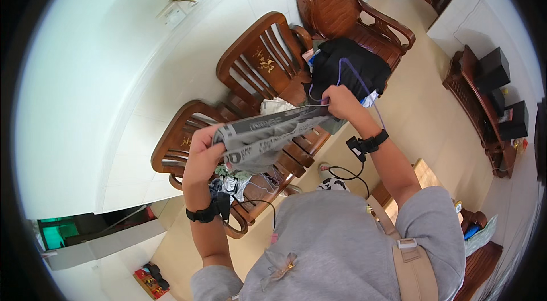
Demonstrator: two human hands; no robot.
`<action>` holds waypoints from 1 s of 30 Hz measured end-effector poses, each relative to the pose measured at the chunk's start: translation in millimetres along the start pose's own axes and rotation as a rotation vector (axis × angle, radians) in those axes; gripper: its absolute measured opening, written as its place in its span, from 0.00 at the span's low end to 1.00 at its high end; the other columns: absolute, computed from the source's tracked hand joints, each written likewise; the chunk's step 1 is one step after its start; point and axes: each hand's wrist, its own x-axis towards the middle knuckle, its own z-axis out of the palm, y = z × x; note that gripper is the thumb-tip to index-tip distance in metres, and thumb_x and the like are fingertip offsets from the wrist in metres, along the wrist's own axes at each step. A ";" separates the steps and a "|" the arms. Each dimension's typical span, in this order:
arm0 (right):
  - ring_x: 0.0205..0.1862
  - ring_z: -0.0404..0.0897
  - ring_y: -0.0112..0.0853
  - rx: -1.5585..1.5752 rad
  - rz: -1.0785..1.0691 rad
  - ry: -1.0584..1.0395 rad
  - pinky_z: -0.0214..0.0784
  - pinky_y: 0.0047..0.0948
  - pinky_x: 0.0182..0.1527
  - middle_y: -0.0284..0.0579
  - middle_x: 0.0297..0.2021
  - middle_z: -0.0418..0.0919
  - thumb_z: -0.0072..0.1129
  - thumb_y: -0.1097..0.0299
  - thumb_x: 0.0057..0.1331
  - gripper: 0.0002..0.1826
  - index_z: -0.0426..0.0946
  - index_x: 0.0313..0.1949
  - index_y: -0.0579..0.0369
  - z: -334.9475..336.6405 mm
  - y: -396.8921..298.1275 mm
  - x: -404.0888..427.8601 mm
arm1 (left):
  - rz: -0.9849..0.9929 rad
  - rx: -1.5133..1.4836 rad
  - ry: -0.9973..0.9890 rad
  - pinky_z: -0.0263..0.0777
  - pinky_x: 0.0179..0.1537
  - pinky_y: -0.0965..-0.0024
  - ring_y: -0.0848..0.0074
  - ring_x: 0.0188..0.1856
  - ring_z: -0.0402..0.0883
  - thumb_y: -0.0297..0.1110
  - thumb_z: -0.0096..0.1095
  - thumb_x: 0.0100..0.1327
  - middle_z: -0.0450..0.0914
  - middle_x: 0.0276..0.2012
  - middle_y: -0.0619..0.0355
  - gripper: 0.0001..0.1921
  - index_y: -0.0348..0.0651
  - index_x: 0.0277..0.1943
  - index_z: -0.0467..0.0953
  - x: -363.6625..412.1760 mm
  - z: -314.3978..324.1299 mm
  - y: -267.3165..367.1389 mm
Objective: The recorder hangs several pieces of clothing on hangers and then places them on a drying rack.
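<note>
A grey printed garment (265,138) is stretched between my two hands, in front of wooden chairs. My left hand (205,153) grips its left end. At the garment's other end, my right hand (342,102) is closed on the fabric and also on a purple clothes hanger (352,68), whose frame rises above the fist. Behind that hand, black clothing (350,61) lies piled on a chair. A folded pale cloth (275,105) rests on the seat behind the garment. Below it, crumpled clothes (230,185) and thin hangers (267,181) lie on the wooden seat.
A wooden armchair (333,1) stands at the top by the wall. On the right, a low wooden cabinet (474,108) bears black speakers (493,70). A wooden table (423,172) is partly hidden behind my right arm. Black cables hang from both wrist straps.
</note>
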 end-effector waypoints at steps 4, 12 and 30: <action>0.30 0.83 0.31 0.292 -0.011 -0.461 0.73 0.33 0.33 0.41 0.25 0.82 0.65 0.78 0.55 0.06 0.83 0.34 0.58 -7.9 41.0 -23.5 | -0.002 -0.348 0.224 0.65 0.26 0.80 0.85 0.26 0.76 0.19 0.48 0.59 0.83 0.31 0.60 0.15 0.31 0.46 0.81 33.9 25.5 4.5; 0.26 0.72 0.24 0.954 0.249 -0.376 0.66 0.27 0.31 0.35 0.26 0.78 0.70 0.75 0.55 0.10 0.82 0.38 0.58 -59.2 57.4 -37.5 | 0.021 -0.367 0.345 0.77 0.40 0.71 0.74 0.36 0.83 0.18 0.49 0.56 0.84 0.35 0.55 0.15 0.28 0.43 0.81 45.4 34.6 -11.6; 0.28 0.71 0.17 0.633 0.040 -0.100 0.65 0.21 0.31 0.32 0.39 0.83 0.62 0.67 0.71 0.22 0.76 0.63 0.54 -134.7 44.9 -30.9 | 0.207 0.761 0.480 0.68 0.31 0.74 0.84 0.27 0.73 0.33 0.66 0.65 0.78 0.22 0.59 0.11 0.30 0.37 0.83 54.9 115.2 90.9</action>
